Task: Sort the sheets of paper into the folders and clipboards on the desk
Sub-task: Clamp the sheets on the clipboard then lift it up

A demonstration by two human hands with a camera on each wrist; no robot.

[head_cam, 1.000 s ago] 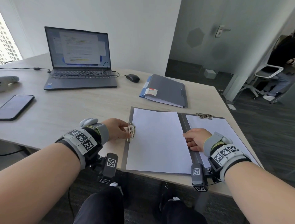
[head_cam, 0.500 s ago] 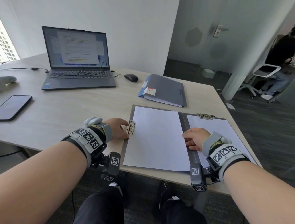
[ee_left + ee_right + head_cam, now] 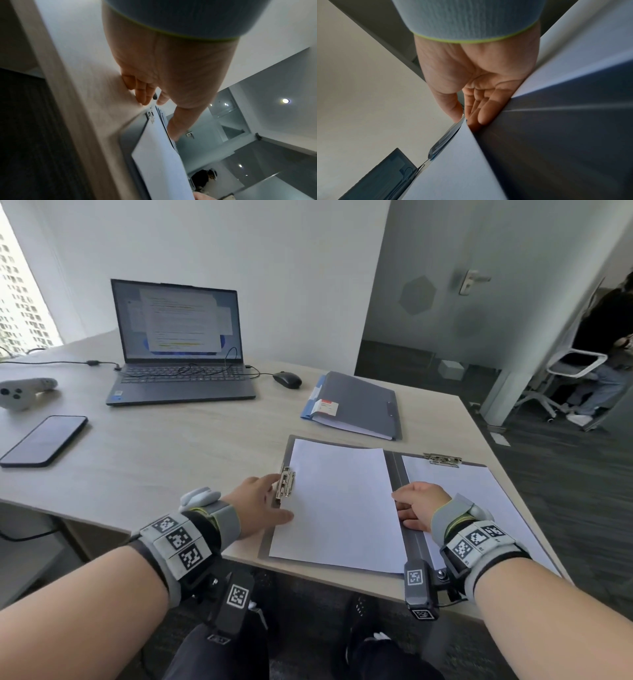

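An open grey folder (image 3: pixel 395 474) lies at the desk's near edge. Its left half carries a white sheet (image 3: pixel 339 505) beside a metal side clip (image 3: pixel 286 483). My left hand (image 3: pixel 270 499) rests at that clip, with the thumb stretched onto the sheet's lower left corner. At the sheet's right edge, by the spine, my right hand (image 3: pixel 402 508) pinches the paper. In the right wrist view the thumb lies above the sheet (image 3: pixel 453 169) and the fingers (image 3: pixel 484 111) under it. The right half holds another sheet (image 3: pixel 479 494) under a top clip (image 3: pixel 442 459).
A closed grey folder (image 3: pixel 359 402) with papers and a blue edge lies farther back. A laptop (image 3: pixel 181 354) with cables, a mouse (image 3: pixel 287 379), a phone (image 3: pixel 42 440) and a white controller (image 3: pixel 20 393) occupy the left and back. A person sits on a chair (image 3: pixel 575 371) beyond the desk.
My left thumb has stretched out onto the sheet's lower left corner. The right hand stays at the sheet's right edge. The head view has shifted slightly.
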